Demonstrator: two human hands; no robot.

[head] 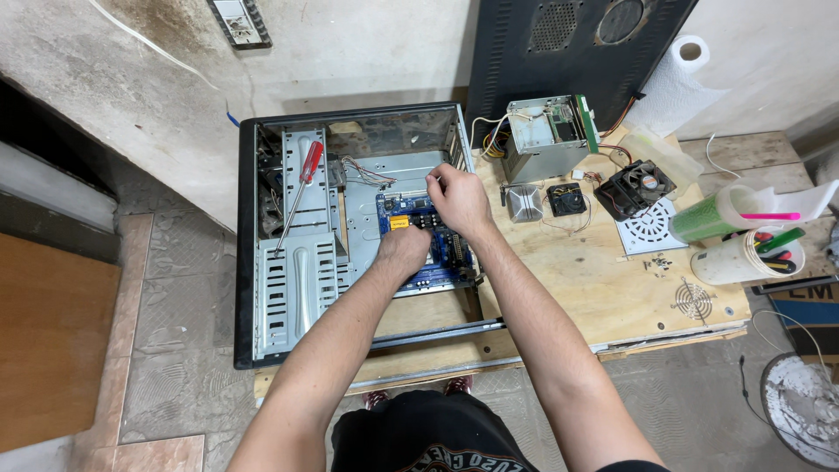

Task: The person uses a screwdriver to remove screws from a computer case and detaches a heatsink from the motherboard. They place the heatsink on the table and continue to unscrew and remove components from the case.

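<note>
Gripping glossy blue motherboard [418,229], both hands.

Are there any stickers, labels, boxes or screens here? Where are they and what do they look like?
Fan sticker: small round orange and white label in the middle of the black fan, on the wooden table.
Chip sticker: small yellow square on the blue circuit board, just above the left hand.
Cardboard box: dark printed box at the right edge, mostly cut off.
No screens in view.

One computer case [262,262], one motherboard [437,262], one screwdriver [301,188], one power supply [542,135], two loose fans [642,188], two hands [459,201].
</note>
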